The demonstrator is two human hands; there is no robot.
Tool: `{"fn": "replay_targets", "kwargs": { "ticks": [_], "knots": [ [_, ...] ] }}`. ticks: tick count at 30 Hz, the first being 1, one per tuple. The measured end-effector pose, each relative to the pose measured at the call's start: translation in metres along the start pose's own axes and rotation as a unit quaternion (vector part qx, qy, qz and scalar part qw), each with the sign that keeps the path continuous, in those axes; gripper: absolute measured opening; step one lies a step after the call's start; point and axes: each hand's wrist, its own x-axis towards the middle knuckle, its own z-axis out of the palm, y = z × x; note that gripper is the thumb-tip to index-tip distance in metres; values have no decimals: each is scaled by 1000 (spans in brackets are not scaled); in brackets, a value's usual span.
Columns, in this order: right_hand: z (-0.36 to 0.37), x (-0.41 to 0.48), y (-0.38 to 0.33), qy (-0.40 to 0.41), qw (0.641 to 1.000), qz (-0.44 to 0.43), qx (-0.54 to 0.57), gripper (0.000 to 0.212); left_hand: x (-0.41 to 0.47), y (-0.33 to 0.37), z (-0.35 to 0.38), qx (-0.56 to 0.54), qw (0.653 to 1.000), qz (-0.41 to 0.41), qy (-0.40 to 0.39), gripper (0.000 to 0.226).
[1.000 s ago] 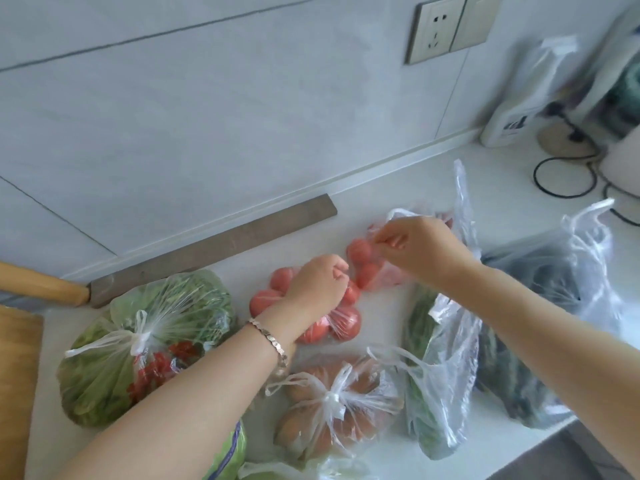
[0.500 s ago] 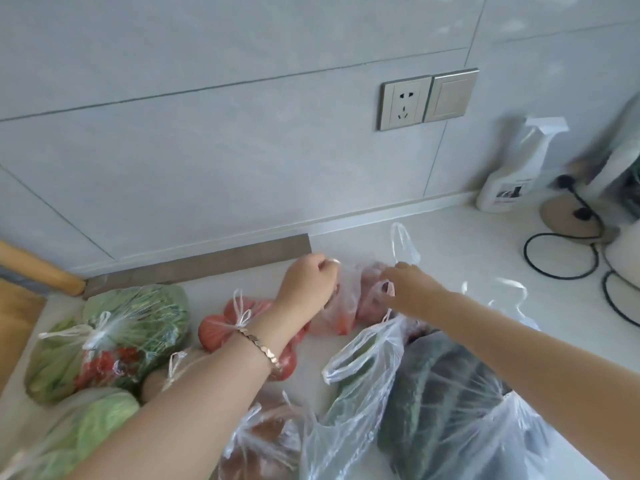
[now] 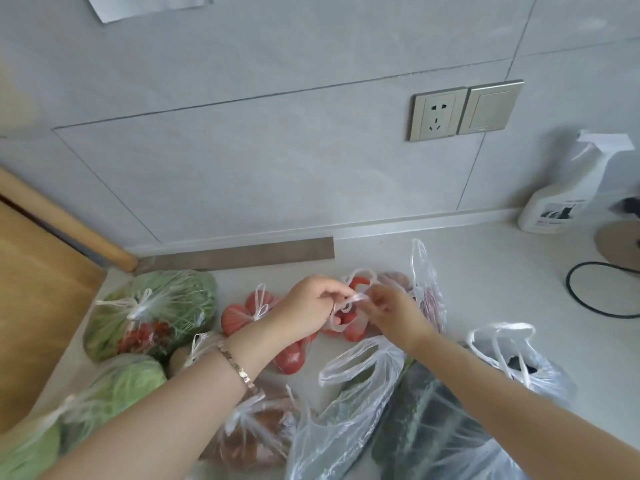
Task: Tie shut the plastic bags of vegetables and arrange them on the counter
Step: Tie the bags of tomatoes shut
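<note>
We are at the knot on the small bag of tomatoes (image 3: 353, 332), which lies on the table (image 3: 485, 271) toward the wall, just beside a tied tomato bag (image 3: 249, 313) on its left. The left hand (image 3: 311, 306), the one with the bracelet, has its fingers curled and pinches one handle. The right hand (image 3: 393, 313) pinches the other, and a twisted white strand (image 3: 359, 298) stretches between the two hands just above the fruit. By our reading the first crossing is being drawn, so tension is what we must get right — we would pull the handles apart and slightly downward, so the knot seats against the tomatoes and not halfway up the loops, where it would leave a slack neck. The film looks thin and stretchy; a steady draw should serve us better than a jerk, which could tear a handle. A second crossing over the first should lock it. How much handle is left beyond the fingers we cannot tell, since the hands hide it. More work waits: a bag of greens (image 3: 346, 393) gapes open near us, the large bag of dark green vegetables (image 3: 426, 434) beside it has its loops standing loose, and another bag (image 3: 429, 296) just behind the right hand is untied too — while the leafy bag (image 3: 152, 306), the cabbage bag (image 3: 117, 386) and the brown bag (image 3: 256, 434) on the left are knotted.
</note>
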Motion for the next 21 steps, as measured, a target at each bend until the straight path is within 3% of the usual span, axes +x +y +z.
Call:
{"fn": "replay_targets", "kwargs": {
  "ticks": [2, 5, 8, 10, 13, 15, 17, 19, 21],
  "knots": [
    [-6, -3, 4, 73, 996, 29, 40, 29, 9, -14, -3, 101, 994, 27, 25, 40],
    [-9, -4, 6, 136, 987, 41, 74, 39, 28, -36, -1, 157, 985, 1, 76, 32],
    [-7, -9, 1, 122, 987, 11, 105, 32, 50, -52, 14, 234, 972, -3, 0, 44],
    [-4, -12, -5, 106, 981, -6, 161, 22, 62, -55, 23, 337, 938, 38, -72, 47],
    [-2, -12, -4, 104, 974, -15, 199, 21, 75, -64, 28, 403, 908, 67, -90, 40],
    [0, -12, 2, 112, 972, -20, 204, 21, 81, -70, 27, 349, 929, 99, -72, 34],
    [2, -10, 8, 124, 975, -19, 184, 13, 79, -70, 23, 211, 969, 120, -33, 32],
    [3, -9, 7, 150, 974, -12, 168, 13, 75, -66, 16, 45, 995, 78, 35, 30],
    [6, -2, 0, 160, 967, 12, 198, 19, 73, -66, 7, -60, 991, 41, 114, 25]
  ]
}}
